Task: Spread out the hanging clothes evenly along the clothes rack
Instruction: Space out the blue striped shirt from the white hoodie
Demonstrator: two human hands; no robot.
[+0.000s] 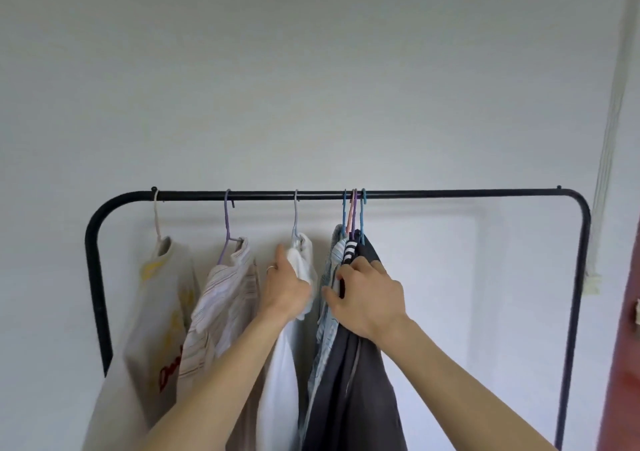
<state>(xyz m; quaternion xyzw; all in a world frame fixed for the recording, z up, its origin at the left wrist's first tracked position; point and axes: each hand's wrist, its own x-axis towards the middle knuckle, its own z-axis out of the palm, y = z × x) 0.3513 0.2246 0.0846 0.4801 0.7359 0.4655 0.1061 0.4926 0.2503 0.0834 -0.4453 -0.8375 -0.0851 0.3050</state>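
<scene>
A black clothes rack carries several garments on coloured hangers. From the left hang a cream printed shirt, a striped shirt and a white garment, each spaced apart. Right of them a light blue striped garment, a black-and-white striped one and a dark grey garment are bunched together. My left hand grips the white garment just below its hanger. My right hand has its fingers closed on the bunched clothes near their tops.
The right third of the rail is bare up to the rack's right post. A white wall stands behind. A white cord hangs at the right, and a red-brown surface fills the right edge.
</scene>
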